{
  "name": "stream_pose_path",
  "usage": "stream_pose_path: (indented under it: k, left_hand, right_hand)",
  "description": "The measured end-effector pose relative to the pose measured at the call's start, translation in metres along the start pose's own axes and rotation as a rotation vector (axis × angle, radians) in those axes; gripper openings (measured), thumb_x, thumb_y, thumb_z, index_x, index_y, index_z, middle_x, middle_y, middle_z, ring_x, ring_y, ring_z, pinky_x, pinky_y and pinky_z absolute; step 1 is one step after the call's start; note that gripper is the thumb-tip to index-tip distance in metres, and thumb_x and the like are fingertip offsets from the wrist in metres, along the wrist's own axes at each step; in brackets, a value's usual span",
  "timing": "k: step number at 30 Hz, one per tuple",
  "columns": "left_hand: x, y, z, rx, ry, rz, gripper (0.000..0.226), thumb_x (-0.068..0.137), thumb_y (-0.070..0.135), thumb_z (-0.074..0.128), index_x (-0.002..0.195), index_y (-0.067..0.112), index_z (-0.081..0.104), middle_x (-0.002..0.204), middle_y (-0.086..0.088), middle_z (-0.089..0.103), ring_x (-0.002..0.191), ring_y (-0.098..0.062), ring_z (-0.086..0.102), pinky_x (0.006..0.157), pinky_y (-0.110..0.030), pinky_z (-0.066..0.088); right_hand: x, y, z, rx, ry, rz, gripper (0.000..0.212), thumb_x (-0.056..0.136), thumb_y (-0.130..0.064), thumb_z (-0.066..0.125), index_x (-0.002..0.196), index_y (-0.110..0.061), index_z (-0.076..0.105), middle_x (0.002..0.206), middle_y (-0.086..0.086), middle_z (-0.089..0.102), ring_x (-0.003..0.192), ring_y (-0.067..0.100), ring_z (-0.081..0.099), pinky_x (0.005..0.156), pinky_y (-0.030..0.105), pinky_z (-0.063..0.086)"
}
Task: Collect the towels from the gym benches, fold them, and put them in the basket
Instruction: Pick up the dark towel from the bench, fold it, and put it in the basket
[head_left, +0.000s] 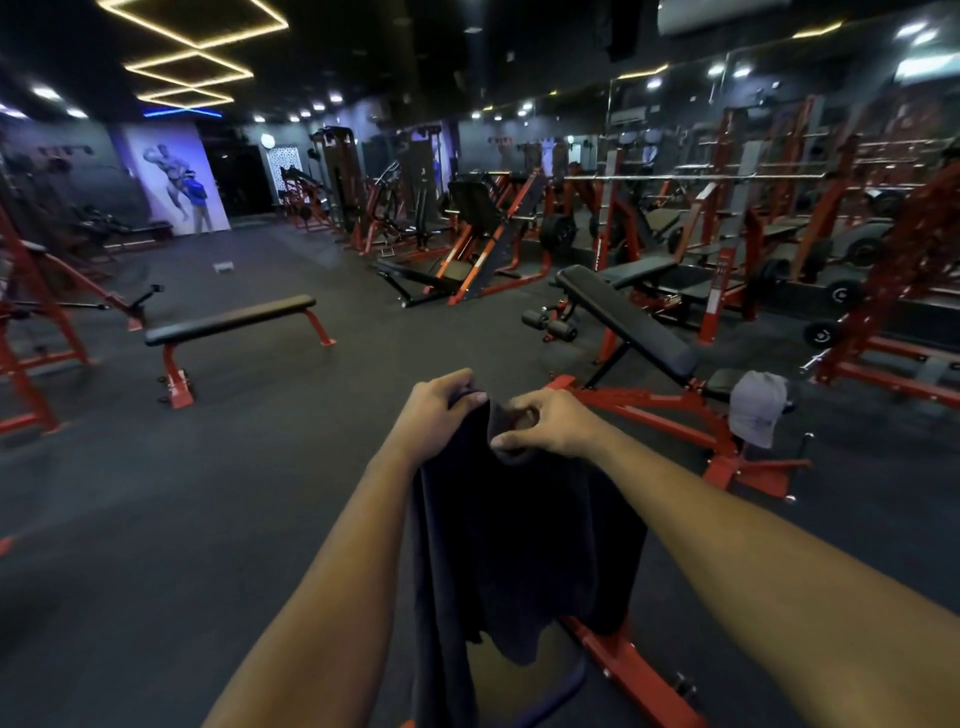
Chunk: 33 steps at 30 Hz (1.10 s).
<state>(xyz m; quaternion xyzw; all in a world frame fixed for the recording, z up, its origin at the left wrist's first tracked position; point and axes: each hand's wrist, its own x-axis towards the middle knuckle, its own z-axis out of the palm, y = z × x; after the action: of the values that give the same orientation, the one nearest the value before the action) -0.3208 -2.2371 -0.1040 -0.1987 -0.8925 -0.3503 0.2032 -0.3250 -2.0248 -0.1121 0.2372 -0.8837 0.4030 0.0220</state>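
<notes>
Fold step in hand. Dark towel (519, 545) hangs mid-air at centre-bottom of frame, limp, top edge bunched. Left hand (441, 415) and right hand (545, 423) both grip that edge, fingers (506, 441) curled on cloth. Next, probably: slide hands out to the corners and square it. Grey towel (756, 410) draped on incline bench (628, 322), mid-right, uncollected. No basket visible.

Lower left end of dark towel (519, 545) beyond the bottom edge; distant pale floor object (224, 267) indistinct
</notes>
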Motion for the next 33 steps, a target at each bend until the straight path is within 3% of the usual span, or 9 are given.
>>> stream_pose_path:
  k: [3,9,12,16,19,22,25,28,33]
  left_hand:
    - [-0.002,0.003,0.005,-0.049,0.032,-0.013,0.027,0.089,0.030,0.068,0.080,0.011,0.051,0.063,0.002,0.056,0.058,-0.004,0.045,0.062,-0.021,0.039]
    - [-0.019,-0.018,0.033,-0.084,-0.149,-0.139,0.024,0.092,0.027,0.064,0.072,0.019,0.055,0.063,0.005,0.058,0.060,-0.007,0.047,0.060,-0.029,0.040]
    - [-0.024,-0.018,0.042,-0.068,-0.163,-0.171,0.021,0.096,0.020,0.055,0.076,0.023,0.050,0.069,-0.002,0.061,0.066,-0.016,0.052,0.063,-0.030,0.040]
    - [-0.015,-0.005,0.041,-0.053,-0.066,-0.177,0.018,0.097,0.018,0.052,0.080,0.023,0.046,0.065,0.007,0.054,0.066,-0.018,0.049,0.061,-0.031,0.036]
    - [0.001,0.012,0.039,-0.082,-0.108,-0.130,0.011,0.094,0.021,0.057,0.083,0.019,0.055,0.069,0.001,0.060,0.068,-0.018,0.054,0.067,-0.030,0.042]
    - [0.016,0.027,0.042,-0.145,-0.231,-0.049,0.007,0.092,0.024,0.062,0.085,0.022,0.064,0.082,-0.002,0.069,0.082,-0.019,0.064,0.078,-0.031,0.048]
    - [0.018,0.028,0.044,-0.187,-0.228,-0.028,0.009,0.091,0.030,0.064,0.085,0.023,0.062,0.079,-0.005,0.069,0.074,-0.014,0.061,0.073,-0.028,0.048]
    - [0.011,0.020,0.046,-0.173,-0.236,-0.047,0.020,0.085,0.031,0.072,0.078,0.025,0.055,0.070,0.001,0.065,0.064,-0.005,0.052,0.063,-0.023,0.043]
    - [-0.016,-0.010,0.064,-0.042,-0.455,-0.181,0.006,0.085,0.018,0.070,0.091,0.019,0.068,0.088,0.004,0.071,0.086,-0.012,0.064,0.079,-0.031,0.051]
  right_hand:
    - [0.004,-0.005,-0.002,-0.105,0.191,-0.079,0.012,0.079,-0.023,0.076,0.070,-0.023,0.067,0.055,-0.008,0.053,0.052,-0.002,0.045,0.056,0.023,0.034]
    - [0.003,-0.008,-0.027,-0.157,0.321,-0.041,0.013,0.081,-0.008,0.066,0.085,-0.017,0.075,0.074,-0.003,0.070,0.070,0.006,0.060,0.066,0.018,0.044]
    - [0.000,0.004,-0.035,-0.191,0.347,0.045,0.013,0.082,-0.010,0.067,0.088,-0.017,0.076,0.078,-0.003,0.072,0.079,0.007,0.063,0.072,0.021,0.045]
    - [-0.009,0.027,-0.042,-0.207,0.448,0.189,0.009,0.077,-0.029,0.077,0.084,-0.026,0.072,0.067,-0.011,0.056,0.067,0.008,0.055,0.068,0.025,0.042]
    - [-0.018,0.022,-0.041,-0.088,0.272,0.172,0.031,0.070,-0.046,0.083,0.094,-0.027,0.073,0.071,-0.012,0.058,0.065,-0.002,0.056,0.064,0.018,0.044]
    - [-0.017,0.014,-0.030,-0.095,0.136,0.087,0.041,0.070,-0.040,0.086,0.104,-0.021,0.074,0.087,-0.003,0.067,0.075,0.004,0.059,0.071,0.021,0.046]
    - [-0.009,0.019,-0.028,-0.140,0.255,0.030,0.021,0.072,-0.025,0.082,0.088,-0.015,0.072,0.083,0.005,0.069,0.076,0.020,0.064,0.074,0.036,0.051]
    - [-0.006,0.020,-0.034,-0.178,0.327,0.017,0.013,0.074,-0.016,0.076,0.076,-0.015,0.063,0.061,-0.004,0.058,0.056,0.009,0.053,0.060,0.033,0.047]
    - [0.002,0.020,-0.051,-0.205,0.647,0.068,0.011,0.071,-0.008,0.063,0.071,-0.015,0.054,0.075,-0.005,0.056,0.069,0.018,0.056,0.068,0.037,0.052]
